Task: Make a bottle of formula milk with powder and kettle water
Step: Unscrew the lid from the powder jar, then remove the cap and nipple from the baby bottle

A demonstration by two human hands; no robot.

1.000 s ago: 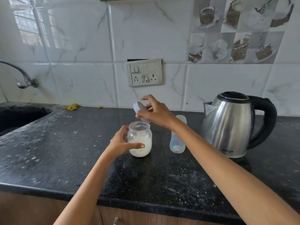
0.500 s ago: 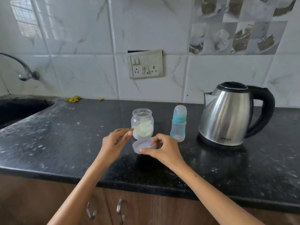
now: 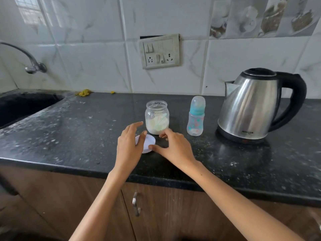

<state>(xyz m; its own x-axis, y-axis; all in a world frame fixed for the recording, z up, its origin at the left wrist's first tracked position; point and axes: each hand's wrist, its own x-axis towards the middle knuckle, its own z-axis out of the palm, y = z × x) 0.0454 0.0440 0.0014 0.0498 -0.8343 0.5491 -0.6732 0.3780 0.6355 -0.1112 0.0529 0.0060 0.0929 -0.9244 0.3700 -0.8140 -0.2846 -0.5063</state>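
I see my left hand (image 3: 129, 145) and right hand (image 3: 175, 146), fingers loosely spread, seemingly touching the lid (image 3: 147, 142) before the open jar (image 3: 157, 117), near the counter edge (image 3: 69, 168).

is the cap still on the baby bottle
Yes, the baby bottle stands upright between the powder jar and the kettle with its clear cap over the teal collar.

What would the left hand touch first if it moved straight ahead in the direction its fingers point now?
Most likely the powder jar. The left hand points up and a little right, its fingertips just short of the jar's lower left side. Depth is unclear from this one view, so it might slip past the jar's left edge.
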